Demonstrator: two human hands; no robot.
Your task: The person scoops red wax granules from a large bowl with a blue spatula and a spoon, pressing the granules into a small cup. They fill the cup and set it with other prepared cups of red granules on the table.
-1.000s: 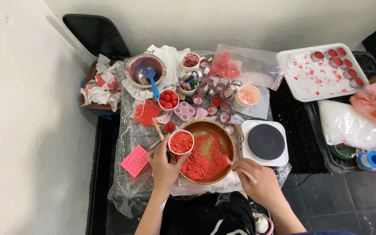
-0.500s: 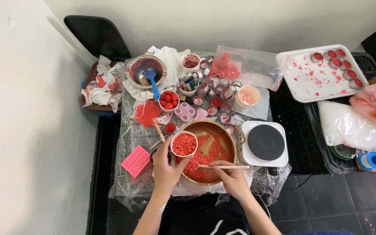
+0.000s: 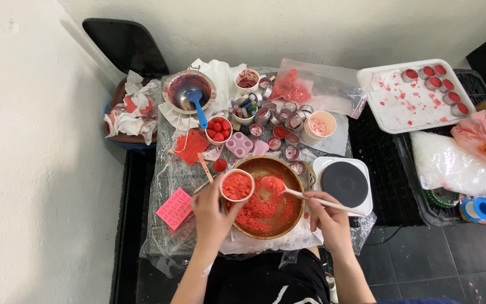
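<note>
Red crumbly powder [image 3: 260, 208] is lying heaped in the wide golden bowl [image 3: 296, 179], which is sitting right between the person's two hands. The left hand [image 3: 212, 211] is wrapping its fingers closed around a small white cup [image 3: 237, 186], already brimming with the same red powder, and holding it over the bowl's near-left rim. The right hand [image 3: 327, 217] is pinching the pale handle of a spoon [image 3: 305, 194] between pressed fingertips; the spoon's loaded tip is hovering just beside the cup, over the bowl.

Beyond the left hand, a white cup of red balls [image 3: 218, 129] is standing, with a pink mould [image 3: 239, 144] just to its side. Farther off, a metal pot [image 3: 189, 90] with a red-stained inside is holding a blue scoop [image 3: 198, 107]. A cluster of small round tins [image 3: 279, 121], some showing red inside, is crowding the middle. Just outside the right hand, a white hot plate [image 3: 344, 184] with a black disc is sitting. Well beyond it, a white tray [image 3: 400, 107] is carrying more red-filled tins along its far edge.

Everything is resting on a low table wrapped in crinkled clear plastic [image 3: 164, 247], with a pink card [image 3: 174, 208] outside the left hand. Dark tiled floor [image 3: 423, 264] and a white wall [image 3: 35, 169] are surrounding it.
</note>
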